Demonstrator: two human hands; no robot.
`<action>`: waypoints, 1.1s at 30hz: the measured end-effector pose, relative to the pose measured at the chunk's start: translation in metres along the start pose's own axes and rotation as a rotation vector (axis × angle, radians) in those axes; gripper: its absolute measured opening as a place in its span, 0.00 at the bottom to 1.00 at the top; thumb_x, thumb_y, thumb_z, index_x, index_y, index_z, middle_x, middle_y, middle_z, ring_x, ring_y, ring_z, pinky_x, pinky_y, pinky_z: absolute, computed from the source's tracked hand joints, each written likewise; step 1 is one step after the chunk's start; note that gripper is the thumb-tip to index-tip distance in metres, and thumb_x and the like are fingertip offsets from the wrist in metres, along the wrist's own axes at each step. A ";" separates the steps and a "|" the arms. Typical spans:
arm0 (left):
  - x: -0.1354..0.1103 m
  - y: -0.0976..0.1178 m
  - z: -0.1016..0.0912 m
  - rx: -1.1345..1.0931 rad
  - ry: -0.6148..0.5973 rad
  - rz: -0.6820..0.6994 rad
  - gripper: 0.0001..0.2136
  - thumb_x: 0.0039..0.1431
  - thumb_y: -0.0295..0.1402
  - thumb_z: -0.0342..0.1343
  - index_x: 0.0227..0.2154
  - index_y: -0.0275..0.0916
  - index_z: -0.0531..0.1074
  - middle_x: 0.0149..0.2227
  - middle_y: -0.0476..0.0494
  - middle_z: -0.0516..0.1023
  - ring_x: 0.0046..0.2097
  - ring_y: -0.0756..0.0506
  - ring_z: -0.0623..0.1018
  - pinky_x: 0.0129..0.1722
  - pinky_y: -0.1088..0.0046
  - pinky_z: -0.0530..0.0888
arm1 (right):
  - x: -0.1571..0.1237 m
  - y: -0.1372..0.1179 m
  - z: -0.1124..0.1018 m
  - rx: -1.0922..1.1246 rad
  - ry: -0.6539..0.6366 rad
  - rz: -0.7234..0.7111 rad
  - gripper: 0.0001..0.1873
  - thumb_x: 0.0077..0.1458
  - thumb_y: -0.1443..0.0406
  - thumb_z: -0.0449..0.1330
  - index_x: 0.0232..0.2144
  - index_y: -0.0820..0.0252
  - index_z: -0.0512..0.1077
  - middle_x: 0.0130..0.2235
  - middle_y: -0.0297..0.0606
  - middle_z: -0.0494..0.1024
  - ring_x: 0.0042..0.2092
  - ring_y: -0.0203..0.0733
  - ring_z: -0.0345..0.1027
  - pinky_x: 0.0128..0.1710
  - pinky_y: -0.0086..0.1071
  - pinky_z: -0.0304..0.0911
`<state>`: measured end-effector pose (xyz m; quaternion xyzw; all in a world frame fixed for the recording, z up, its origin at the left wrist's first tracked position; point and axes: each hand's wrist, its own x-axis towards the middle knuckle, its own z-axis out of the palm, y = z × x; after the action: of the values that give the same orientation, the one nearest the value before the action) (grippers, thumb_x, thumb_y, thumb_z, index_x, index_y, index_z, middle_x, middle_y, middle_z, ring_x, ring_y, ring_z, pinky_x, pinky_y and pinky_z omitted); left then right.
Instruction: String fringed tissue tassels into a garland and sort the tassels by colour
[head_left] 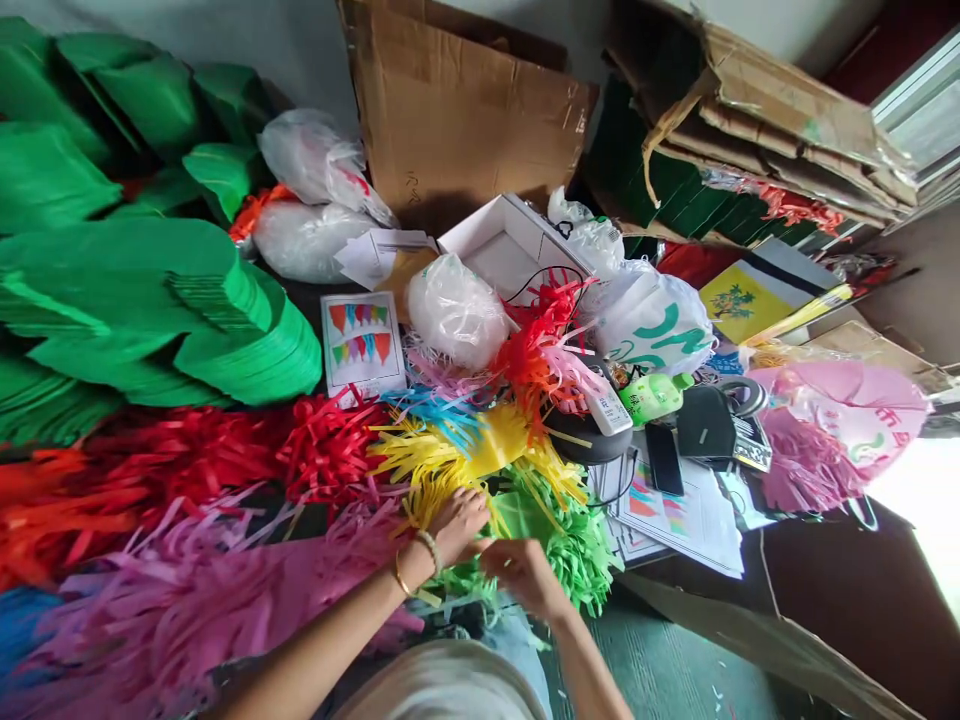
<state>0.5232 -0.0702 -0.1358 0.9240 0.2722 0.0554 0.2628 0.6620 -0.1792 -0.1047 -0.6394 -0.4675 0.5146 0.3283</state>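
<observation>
My left hand (457, 525), with bracelets on the wrist, grips the lower edge of a yellow paper fringe (469, 455). My right hand (521, 575) sits just beside it, its fingers curled into a bright green paper fringe (574, 555). The two hands almost touch, and their fingertips partly hide the place where the yellow and green strips meet. To the left, long bands of red paper fringe (187, 465) and pink paper fringe (187, 570) lie spread out. My left forearm rests close above the pink band.
Stacks of green paper leaf cutouts (142, 300) fill the left side. Ahead lie plastic bags (457, 310), a white box (510, 245), a printed bunting picture (363, 343), a remote (609, 408), a green bottle (652, 395), and a phone (664, 458). Cardboard sheets (457, 110) lean behind.
</observation>
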 end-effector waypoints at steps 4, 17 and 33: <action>-0.029 -0.014 0.001 0.010 0.027 -0.028 0.09 0.52 0.28 0.61 0.37 0.38 0.72 0.47 0.39 0.72 0.50 0.37 0.71 0.50 0.55 0.68 | 0.011 0.027 -0.055 0.105 0.300 0.088 0.24 0.54 0.50 0.56 0.46 0.59 0.72 0.37 0.42 0.78 0.25 0.41 0.71 0.21 0.32 0.66; -0.005 0.060 0.004 -0.148 0.135 -0.146 0.18 0.55 0.16 0.43 0.44 0.41 0.63 0.43 0.44 0.73 0.47 0.46 0.74 0.47 0.68 0.72 | -0.010 0.044 -0.052 -0.486 0.380 -0.245 0.20 0.53 0.75 0.47 0.47 0.58 0.65 0.43 0.43 0.75 0.40 0.42 0.73 0.39 0.36 0.69; -0.073 0.070 0.007 -0.015 -0.135 -0.334 0.10 0.46 0.30 0.66 0.16 0.38 0.72 0.40 0.42 0.77 0.46 0.38 0.76 0.47 0.60 0.71 | -0.015 0.067 -0.070 -1.012 -0.069 -0.533 0.10 0.54 0.75 0.58 0.38 0.61 0.71 0.46 0.45 0.72 0.47 0.49 0.66 0.48 0.42 0.65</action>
<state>0.4957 -0.1622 -0.1027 0.8656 0.4032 -0.0490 0.2929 0.7465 -0.2121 -0.1424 -0.5597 -0.8112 0.1470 0.0842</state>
